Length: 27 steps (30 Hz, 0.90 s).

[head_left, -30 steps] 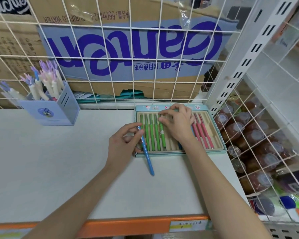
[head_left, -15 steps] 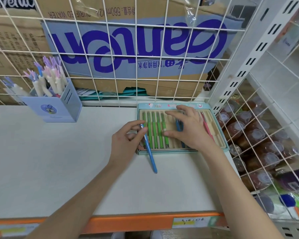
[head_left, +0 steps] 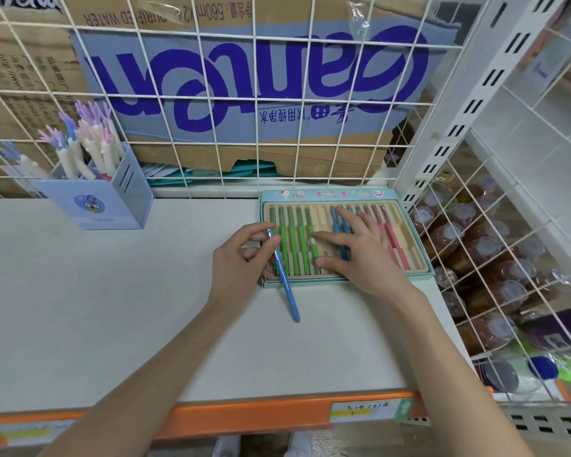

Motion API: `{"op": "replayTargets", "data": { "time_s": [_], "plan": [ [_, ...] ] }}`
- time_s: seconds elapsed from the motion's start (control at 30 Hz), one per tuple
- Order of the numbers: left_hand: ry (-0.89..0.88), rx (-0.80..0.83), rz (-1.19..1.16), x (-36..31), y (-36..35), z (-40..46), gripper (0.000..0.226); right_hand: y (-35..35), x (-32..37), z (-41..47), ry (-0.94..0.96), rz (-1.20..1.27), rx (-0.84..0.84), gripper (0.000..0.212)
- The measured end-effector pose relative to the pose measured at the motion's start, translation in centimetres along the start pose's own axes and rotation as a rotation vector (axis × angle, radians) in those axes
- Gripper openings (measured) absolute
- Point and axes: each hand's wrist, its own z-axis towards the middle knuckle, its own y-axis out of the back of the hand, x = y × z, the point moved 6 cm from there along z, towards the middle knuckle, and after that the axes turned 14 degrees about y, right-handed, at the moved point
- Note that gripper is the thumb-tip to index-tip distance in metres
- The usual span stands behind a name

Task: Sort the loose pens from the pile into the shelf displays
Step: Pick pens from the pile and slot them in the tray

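**Sorting pens by colour into a slotted display tray**

White shelf (head_left: pixel 80 308) backed by wire grid (head_left: pixel 211 94). We hold a loose blue pen (head_left: pixel 285 285) pinched in the left hand (head_left: pixel 241 258), its tip trailing toward us, ready for a slot. Our right hand (head_left: pixel 360 255) lies flat, fingers spread, on the tray (head_left: pixel 343 194), likely steadying it. Green pens (head_left: pixel 292 245) lie between the hands; pink pens (head_left: pixel 393 239) beyond the right hand.
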Motion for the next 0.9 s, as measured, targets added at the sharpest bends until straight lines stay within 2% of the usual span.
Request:
{"op": "replayTargets", "data": {
  "time_s": [0.5, 0.6, 0.73, 0.83, 0.9],
  "plan": [
    [-0.023, 0.001, -0.011, -0.6, -0.2, -0.5, 0.019, -0.3, 1.3, 0.4, -0.033, -0.161, 0.121, 0.046],
    [-0.013, 0.012, -0.027, -0.7, -0.2, -0.8, 0.019, -0.1, 1.7, 0.1, -0.023, -0.163, 0.078, 0.046],
    [-0.037, 0.049, -0.044, -1.9, -0.2, -1.4, 0.021, 0.9, 2.6, -1.3, 0.002, 0.114, -0.164, 0.046],
    [-0.086, 0.074, -0.060, -3.6, -0.8, -1.7, 0.020, 0.3, 3.9, -2.2, -0.012, 0.459, -0.135, 0.045],
    [-0.104, 0.080, -0.074, -4.5, -1.3, -1.9, 0.020, 0.0, 4.3, -2.3, -0.012, 0.550, -0.130, 0.041]
  ]
}}
